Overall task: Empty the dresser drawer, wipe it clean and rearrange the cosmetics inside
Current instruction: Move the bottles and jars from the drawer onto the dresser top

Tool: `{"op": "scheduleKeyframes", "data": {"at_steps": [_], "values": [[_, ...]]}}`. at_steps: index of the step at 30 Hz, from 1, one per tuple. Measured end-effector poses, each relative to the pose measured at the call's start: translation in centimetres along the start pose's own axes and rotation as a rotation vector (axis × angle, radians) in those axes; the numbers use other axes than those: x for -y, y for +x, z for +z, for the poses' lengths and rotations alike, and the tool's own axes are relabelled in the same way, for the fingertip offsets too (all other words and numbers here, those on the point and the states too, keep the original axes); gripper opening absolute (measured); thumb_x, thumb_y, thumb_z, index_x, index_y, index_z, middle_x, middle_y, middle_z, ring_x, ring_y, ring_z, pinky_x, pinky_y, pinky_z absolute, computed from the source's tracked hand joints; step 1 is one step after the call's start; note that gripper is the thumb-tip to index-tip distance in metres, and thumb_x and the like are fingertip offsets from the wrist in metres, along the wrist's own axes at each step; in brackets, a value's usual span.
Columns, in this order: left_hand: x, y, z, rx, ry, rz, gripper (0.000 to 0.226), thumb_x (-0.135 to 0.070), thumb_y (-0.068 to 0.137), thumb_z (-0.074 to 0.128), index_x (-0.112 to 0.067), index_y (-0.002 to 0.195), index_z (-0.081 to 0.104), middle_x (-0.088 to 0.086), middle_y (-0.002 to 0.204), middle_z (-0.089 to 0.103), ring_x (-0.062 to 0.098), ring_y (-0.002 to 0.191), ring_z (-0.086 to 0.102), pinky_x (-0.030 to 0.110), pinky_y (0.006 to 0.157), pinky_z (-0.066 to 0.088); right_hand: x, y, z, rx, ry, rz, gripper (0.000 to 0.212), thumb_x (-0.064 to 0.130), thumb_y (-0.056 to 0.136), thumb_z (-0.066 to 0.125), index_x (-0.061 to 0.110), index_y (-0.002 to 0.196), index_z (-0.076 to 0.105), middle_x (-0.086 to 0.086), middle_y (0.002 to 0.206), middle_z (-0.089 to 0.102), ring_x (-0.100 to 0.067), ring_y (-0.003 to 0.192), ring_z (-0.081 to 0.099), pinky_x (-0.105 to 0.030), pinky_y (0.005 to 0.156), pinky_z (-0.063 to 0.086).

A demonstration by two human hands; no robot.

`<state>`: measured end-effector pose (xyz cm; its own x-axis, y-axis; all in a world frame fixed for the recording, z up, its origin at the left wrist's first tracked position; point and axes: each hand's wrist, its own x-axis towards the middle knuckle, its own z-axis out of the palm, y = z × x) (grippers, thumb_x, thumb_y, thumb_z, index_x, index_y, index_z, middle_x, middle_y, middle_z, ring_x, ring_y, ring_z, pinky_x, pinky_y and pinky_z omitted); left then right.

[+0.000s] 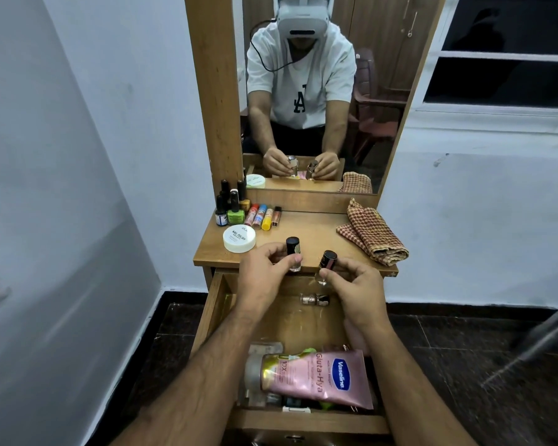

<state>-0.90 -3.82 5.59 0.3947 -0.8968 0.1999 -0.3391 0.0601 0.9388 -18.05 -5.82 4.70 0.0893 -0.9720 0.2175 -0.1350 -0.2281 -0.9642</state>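
Head: apparently polish bottles (293,254) in both hands (264,278).

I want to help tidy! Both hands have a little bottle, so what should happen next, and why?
Probably set both down on the dresser top. The left hand and right hand each hold a nail polish bottle above the open drawer, which still holds things.

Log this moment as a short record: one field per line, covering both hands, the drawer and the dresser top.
left hand: left hand holds an upright black-capped bottle in a finger grip
right hand: right hand pinches a tilted dark-capped bottle
drawer: drawer open; small bottle lying on its side, pink Vaseline tube near the front
dresser top: nail polish bottles, four small tubes, white jar, checked cloth
task stage: emptying, not finished
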Motion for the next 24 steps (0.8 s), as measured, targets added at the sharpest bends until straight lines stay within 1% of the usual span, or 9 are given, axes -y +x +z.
{"op": "scheduleKeyframes", "data": {"at_steps": [2,4,5,7,9,13,17,20,24], "values": [[-0.8,1.5,0.2,0.001,0.074,0.024,0.030,-0.035,0.081,0.079,-0.018,0.106,0.076,-0.009,0.093,0.075,0.004,0.092,0.067,0.025,0.081,0.057,0.8,1.4,0.5,-0.017,-0.098,-0.080,0.018,0.011,0.079,0.080,0.027,0.087,0.077,0.005,0.082,0.075,-0.011,0.081,0.071,-0.035,0.077,0.059],[-1.4,3.0,0.4,0.007,0.146,0.041,0.028,-0.032,0.085,0.076,-0.018,0.108,0.075,-0.009,0.097,0.074,0.002,0.092,0.065,0.012,0.074,0.049,1.5,3.1,1.2,-0.030,-0.160,-0.126,0.015,0.009,0.079,0.080,0.020,0.089,0.076,0.009,0.079,0.074,-0.006,0.077,0.070,-0.025,0.073,0.056],[-1.7,3.8,0.5,-0.001,0.185,0.051,0.027,-0.032,0.086,0.075,-0.018,0.109,0.075,-0.008,0.098,0.073,0.003,0.092,0.064,0.011,0.073,0.045,1.7,4.1,1.5,-0.040,-0.196,-0.131,0.014,0.010,0.079,0.080,0.018,0.090,0.076,0.011,0.079,0.073,-0.003,0.076,0.069,-0.022,0.073,0.055],[-1.9,5.4,0.7,-0.014,0.254,0.065,0.028,-0.031,0.087,0.074,-0.015,0.111,0.075,-0.004,0.102,0.074,0.009,0.096,0.064,0.016,0.076,0.043,2.0,6.1,2.1,-0.055,-0.269,-0.125,0.015,0.012,0.079,0.080,0.017,0.092,0.076,0.013,0.079,0.072,0.002,0.076,0.068,-0.019,0.075,0.054],[-2.1,6.9,1.0,-0.020,0.301,0.063,0.024,-0.028,0.088,0.073,-0.015,0.108,0.076,-0.003,0.101,0.074,0.011,0.096,0.064,0.020,0.078,0.043,1.9,8.1,2.7,-0.043,-0.328,-0.131,0.016,0.013,0.079,0.078,0.017,0.094,0.077,0.012,0.083,0.073,0.001,0.079,0.068,-0.021,0.079,0.055],[-2.4,9.2,1.9,-0.062,0.343,0.062,0.013,-0.024,0.087,0.074,-0.015,0.096,0.077,0.000,0.092,0.076,0.017,0.089,0.066,0.025,0.073,0.041,1.7,11.1,3.9,-0.043,-0.431,-0.106,0.016,0.015,0.080,0.076,0.015,0.096,0.078,0.005,0.089,0.075,-0.007,0.084,0.067,-0.025,0.083,0.053],[-2.2,11.1,2.7,-0.082,0.414,-0.002,0.017,-0.026,0.087,0.073,-0.018,0.102,0.076,0.000,0.098,0.075,0.018,0.095,0.066,0.027,0.078,0.047,1.5,13.2,4.9,-0.061,-0.503,-0.114,0.016,0.017,0.082,0.075,0.014,0.098,0.078,0.002,0.091,0.075,-0.011,0.085,0.066,-0.026,0.081,0.051],[-2.6,12.1,3.3,-0.101,0.432,-0.010,0.022,-0.023,0.089,0.072,-0.020,0.110,0.076,0.002,0.105,0.074,0.019,0.101,0.065,0.025,0.078,0.045,1.3,14.5,5.6,-0.054,-0.532,-0.108,0.016,0.018,0.083,0.075,0.015,0.099,0.077,0.002,0.092,0.074,-0.010,0.084,0.064,-0.022,0.078,0.048],[-2.7,12.9,3.7,-0.133,0.452,-0.019,0.022,-0.020,0.088,0.071,-0.019,0.110,0.075,0.003,0.107,0.074,0.021,0.103,0.064,0.026,0.079,0.046,0.8,15.6,6.3,-0.075,-0.520,-0.116,0.018,0.017,0.082,0.076,0.014,0.100,0.077,0.000,0.093,0.076,-0.014,0.089,0.068,-0.029,0.087,0.053]]}}
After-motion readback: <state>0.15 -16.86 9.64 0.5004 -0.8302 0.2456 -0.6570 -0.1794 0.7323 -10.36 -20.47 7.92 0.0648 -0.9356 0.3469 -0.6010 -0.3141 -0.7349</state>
